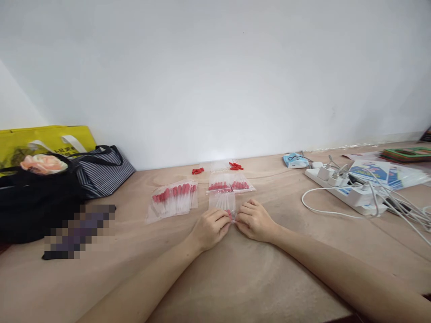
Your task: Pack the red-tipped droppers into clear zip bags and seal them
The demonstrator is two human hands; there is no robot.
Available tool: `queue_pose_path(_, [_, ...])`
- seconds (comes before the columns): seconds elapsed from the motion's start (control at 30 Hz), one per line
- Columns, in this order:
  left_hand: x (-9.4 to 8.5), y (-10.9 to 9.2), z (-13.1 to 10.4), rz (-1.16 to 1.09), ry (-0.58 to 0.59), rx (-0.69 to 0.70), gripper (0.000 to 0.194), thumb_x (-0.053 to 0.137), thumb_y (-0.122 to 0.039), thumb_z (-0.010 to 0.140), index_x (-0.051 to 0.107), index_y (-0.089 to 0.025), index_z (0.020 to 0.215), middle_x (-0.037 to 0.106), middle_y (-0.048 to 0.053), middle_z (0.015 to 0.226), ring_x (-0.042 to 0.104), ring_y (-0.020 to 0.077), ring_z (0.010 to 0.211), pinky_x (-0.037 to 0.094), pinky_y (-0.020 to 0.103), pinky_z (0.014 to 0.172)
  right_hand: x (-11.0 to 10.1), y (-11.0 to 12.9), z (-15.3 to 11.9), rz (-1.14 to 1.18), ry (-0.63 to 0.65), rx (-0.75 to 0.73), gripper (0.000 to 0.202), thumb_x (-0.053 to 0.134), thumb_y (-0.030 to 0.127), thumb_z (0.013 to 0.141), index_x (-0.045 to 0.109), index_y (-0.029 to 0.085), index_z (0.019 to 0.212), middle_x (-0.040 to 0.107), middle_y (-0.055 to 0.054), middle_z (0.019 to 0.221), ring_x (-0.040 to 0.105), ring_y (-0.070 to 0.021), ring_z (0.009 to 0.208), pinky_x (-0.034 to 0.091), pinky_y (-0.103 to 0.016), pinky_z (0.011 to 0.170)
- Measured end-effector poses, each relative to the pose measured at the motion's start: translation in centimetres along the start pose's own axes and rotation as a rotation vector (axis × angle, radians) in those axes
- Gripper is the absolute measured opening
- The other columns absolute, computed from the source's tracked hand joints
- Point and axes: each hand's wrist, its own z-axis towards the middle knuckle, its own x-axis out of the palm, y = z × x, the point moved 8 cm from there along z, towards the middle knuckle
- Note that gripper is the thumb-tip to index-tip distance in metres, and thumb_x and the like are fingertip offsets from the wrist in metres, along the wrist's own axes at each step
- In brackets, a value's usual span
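L side first: fanned row of filled bags point(175, 196) w/ red bits inside, flat on the table point(215, 278), near the L hand point(211, 226) & farther out. Then L hand itself, fingers bunched narrow, pinching the near edge of a small bag point(221, 202). Clear plastic, flat, straight ahead of the hands, long axis prob. running away toward the wall point(215, 89); most of it beyond the L fingertips, so closer to L than R. Red piece point(229, 214) at its near end, btwn both sets of fingertips; can't tell if fully inside, partly hidden. R hand point(255, 220) next, also narrow, pinching same edge from the R. Farther R, well apart: white power strip point(346, 193).
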Motion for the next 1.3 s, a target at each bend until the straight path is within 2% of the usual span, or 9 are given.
queue_pose_path(0.23, [0.4,-0.8,0.6,0.102,-0.013,0.045,0.017,0.043,-0.014,0.081,0.059,-0.016,0.076,0.063,0.005,0.077,0.058,0.0163,0.070,0.047,0.029,0.064,0.0,0.2,0.0,-0.006,-0.018,-0.009,0.014,0.045,0.019,0.078,0.055,0.017,0.067,0.051,-0.001,0.061,0.043,-0.0130,0.062,0.026,-0.028,0.061])
queue_pose_path(0.6, [0.4,-1.1,0.4,0.157,0.028,0.079,0.021,0.039,-0.013,0.082,0.057,-0.015,0.071,0.059,0.005,0.069,0.056,0.0168,0.065,0.044,0.029,0.058,-0.7,1.7,0.6,-0.119,-0.025,-0.097,0.025,0.040,0.016,0.082,0.053,0.017,0.061,0.051,-0.002,0.059,0.040,-0.0134,0.062,0.025,-0.030,0.061])
queue_pose_path(0.87, [-0.9,-1.8,0.2,0.247,-0.040,0.148,0.023,0.041,-0.012,0.083,0.056,-0.015,0.065,0.058,0.003,0.064,0.053,0.0143,0.060,0.044,0.028,0.057,-1.2,1.6,0.4,-0.123,-0.054,-0.102,0.023,0.040,0.011,0.079,0.053,0.017,0.061,0.050,-0.002,0.059,0.040,-0.0129,0.061,0.025,-0.030,0.063])
queue_pose_path(1.13, [-2.4,-0.6,-1.2,0.267,-0.006,0.140,0.022,0.040,-0.010,0.083,0.056,-0.013,0.068,0.059,0.005,0.065,0.054,0.0148,0.061,0.046,0.028,0.059,-1.5,0.8,-0.1,-0.061,-0.060,-0.055,0.023,0.040,0.014,0.081,0.055,0.017,0.064,0.050,-0.002,0.059,0.041,-0.0129,0.061,0.027,-0.030,0.065])
queue_pose_path(1.3, [-3.2,-0.5,-1.8,0.224,0.008,0.135,0.021,0.040,-0.011,0.084,0.056,-0.013,0.071,0.059,0.004,0.065,0.053,0.0145,0.063,0.046,0.028,0.060,-1.3,0.2,-0.5,-0.001,-0.027,-0.024,0.021,0.040,0.015,0.081,0.055,0.017,0.067,0.053,-0.002,0.062,0.043,-0.0124,0.062,0.027,-0.030,0.066])
